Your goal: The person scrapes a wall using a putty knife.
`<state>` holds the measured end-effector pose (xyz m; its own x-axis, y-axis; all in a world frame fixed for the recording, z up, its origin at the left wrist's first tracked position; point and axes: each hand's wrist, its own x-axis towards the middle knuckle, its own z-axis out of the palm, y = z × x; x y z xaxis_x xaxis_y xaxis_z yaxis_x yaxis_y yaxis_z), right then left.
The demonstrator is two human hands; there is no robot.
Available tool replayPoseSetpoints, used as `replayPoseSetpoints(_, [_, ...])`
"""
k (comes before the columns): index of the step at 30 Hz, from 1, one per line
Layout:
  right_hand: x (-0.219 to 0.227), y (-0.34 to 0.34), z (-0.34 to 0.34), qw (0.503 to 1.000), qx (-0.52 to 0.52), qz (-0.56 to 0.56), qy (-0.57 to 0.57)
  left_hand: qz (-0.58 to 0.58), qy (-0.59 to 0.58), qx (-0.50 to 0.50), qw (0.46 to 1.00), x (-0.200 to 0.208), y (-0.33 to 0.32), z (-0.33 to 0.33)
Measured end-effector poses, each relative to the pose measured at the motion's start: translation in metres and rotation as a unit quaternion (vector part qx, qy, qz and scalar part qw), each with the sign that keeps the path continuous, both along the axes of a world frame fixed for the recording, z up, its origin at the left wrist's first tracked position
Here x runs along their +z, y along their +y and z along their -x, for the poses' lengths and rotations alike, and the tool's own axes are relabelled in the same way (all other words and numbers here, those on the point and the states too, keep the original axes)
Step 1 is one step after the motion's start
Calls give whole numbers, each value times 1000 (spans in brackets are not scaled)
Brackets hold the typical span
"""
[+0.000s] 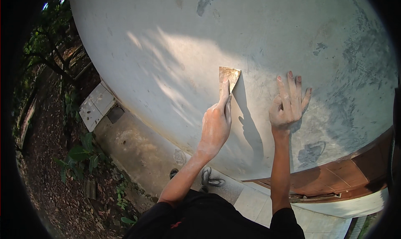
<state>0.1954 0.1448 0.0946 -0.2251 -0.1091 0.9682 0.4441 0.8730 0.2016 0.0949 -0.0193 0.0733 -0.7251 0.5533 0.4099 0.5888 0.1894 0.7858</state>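
My left hand (pixel 216 124) is closed round a putty knife (pixel 228 76), its index finger stretched along the flat, stained metal blade. The handle is hidden inside the fist. The blade's wide edge points up and lies at or very near the pale wall (pixel 167 13); whether it touches I cannot tell. To the right, my right hand (pixel 289 103) rests against the wall with its fingers spread upward and holds nothing. White dust coats both hands. Rough grey patches (pixel 355 80) mark the wall beyond the right hand, and sunlight falls across the part around the knife.
Below the wall at right is a brown wooden panel (pixel 334 176), with pale floor tiles (pixel 255 205) beneath. A concrete strip (pixel 129 143) runs along the wall's foot. Leafy plants (pixel 81 153) and soil with dry leaves (pixel 54 189) lie at left.
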Motion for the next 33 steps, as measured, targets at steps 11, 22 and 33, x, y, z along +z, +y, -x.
replayPoseSetpoints(11, [2,3,2,1000,9,-8,9,14,-39,35,999,32,0,-6])
replayPoseSetpoints(22, [0,3,0,1000,19,2,8,-29,15,58,998,24,1,4])
replayPoseSetpoints(33, [-1,2,-3,1000,29,-3,9,12,-61,82,995,26,-6,1])
